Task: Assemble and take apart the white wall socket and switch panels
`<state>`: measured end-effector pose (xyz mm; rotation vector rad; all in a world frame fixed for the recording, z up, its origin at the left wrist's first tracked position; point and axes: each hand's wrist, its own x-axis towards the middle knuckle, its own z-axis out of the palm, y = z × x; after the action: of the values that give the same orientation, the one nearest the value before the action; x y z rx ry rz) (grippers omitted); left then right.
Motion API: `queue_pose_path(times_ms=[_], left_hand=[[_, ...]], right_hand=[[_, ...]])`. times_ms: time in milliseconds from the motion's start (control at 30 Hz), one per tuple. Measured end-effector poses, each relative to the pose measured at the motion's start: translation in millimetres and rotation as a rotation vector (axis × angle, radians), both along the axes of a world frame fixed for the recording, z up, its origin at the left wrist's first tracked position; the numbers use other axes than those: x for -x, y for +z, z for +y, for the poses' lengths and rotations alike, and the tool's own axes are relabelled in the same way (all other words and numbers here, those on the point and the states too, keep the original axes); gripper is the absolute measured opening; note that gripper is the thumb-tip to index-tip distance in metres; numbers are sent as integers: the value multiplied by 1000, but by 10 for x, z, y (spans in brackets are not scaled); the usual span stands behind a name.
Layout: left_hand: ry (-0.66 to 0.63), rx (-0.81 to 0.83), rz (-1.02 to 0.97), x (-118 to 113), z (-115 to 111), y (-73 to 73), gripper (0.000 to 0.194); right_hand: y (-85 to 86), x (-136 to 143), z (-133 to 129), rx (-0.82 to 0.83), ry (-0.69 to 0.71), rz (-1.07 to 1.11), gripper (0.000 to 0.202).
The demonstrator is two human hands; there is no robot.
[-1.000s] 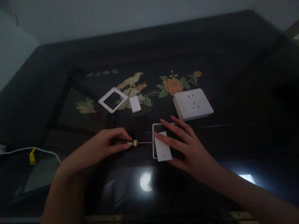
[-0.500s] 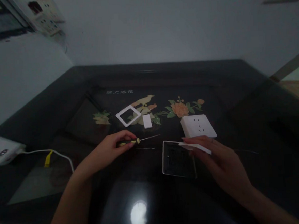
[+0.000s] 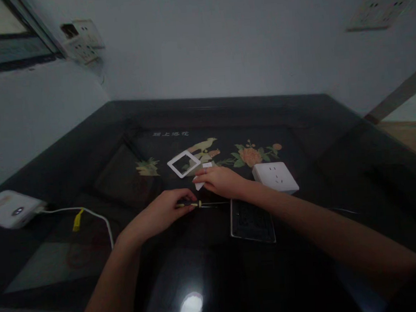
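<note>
My left hand (image 3: 167,208) is closed round the black-and-yellow handle of a screwdriver (image 3: 198,204), whose thin shaft points right, low over the dark table. Stretched across to the middle, my right hand (image 3: 221,180) grips a white flat plate (image 3: 199,182), mostly covered by the fingers. Just behind those fingers shows part of a small white rectangular piece (image 3: 207,165). A white square frame (image 3: 173,167) lies left of it. Below my right forearm is a square panel with a dark inside and pale rim (image 3: 254,241), its upper right part hidden by the arm.
A white socket box (image 3: 276,176) sits beyond my right forearm. At the left, a white device (image 3: 7,210) has a white cable (image 3: 79,209) with a yellow tag (image 3: 77,220). A thin rod or wire (image 3: 343,210) lies right of the forearm. Walls border the glossy table.
My right hand has swung left with the white plate, from above the dark square panel to beside the small white piece. My left hand still holds the screwdriver. The view has shifted slightly.
</note>
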<state>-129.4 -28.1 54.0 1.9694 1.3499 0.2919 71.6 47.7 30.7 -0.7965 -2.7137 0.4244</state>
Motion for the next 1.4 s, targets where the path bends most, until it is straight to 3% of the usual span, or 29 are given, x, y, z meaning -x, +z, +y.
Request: queue_pose_path(times_ms=[100,233,367,467,533,700,800,933,1033,1167,1267,1333,1400], left_hand=[[-7,-8,-9,19,7,-34,19],[-5,-7,-25,52,23,-36,20],[39,-42,-121,34,17,29,24],[86,-29,-349,-86,-43,78,27],[88,35,-492,-216,-110,87,30],[24,291,-772,-580,-340,56,38],[-75,495,-860,-743,-501,42,47],[-98,560,-818,-853,-658,37,65],[-120,513,-762,-860,-702,39,79],[-248,382,-720,-816,-708,24,87],[-311,234,-743,-778,-667,-23,74],[-244,26,-704,-760,-606,-70,55],[-135,-250,-569,-751,-527,-123,38]], right_hand=[[-33,-14,28,-12,73,-46,26],[106,-179,-3,-38,69,6,30],[342,-554,-231,-91,-71,176,28],[450,-884,-596,-146,-219,325,25],[458,-1041,-888,-220,-283,445,23],[394,-1105,-1444,-438,-104,408,22],[387,-1040,-1560,-460,-42,390,21],[369,-984,-1566,-431,-86,339,26],[335,-959,-1536,-447,-81,334,29],[313,-979,-1515,-456,-59,368,28],[306,-1123,-1532,-482,-88,450,24],[306,-1280,-1545,-433,-171,530,15],[310,-1441,-1539,-291,-367,613,33]])
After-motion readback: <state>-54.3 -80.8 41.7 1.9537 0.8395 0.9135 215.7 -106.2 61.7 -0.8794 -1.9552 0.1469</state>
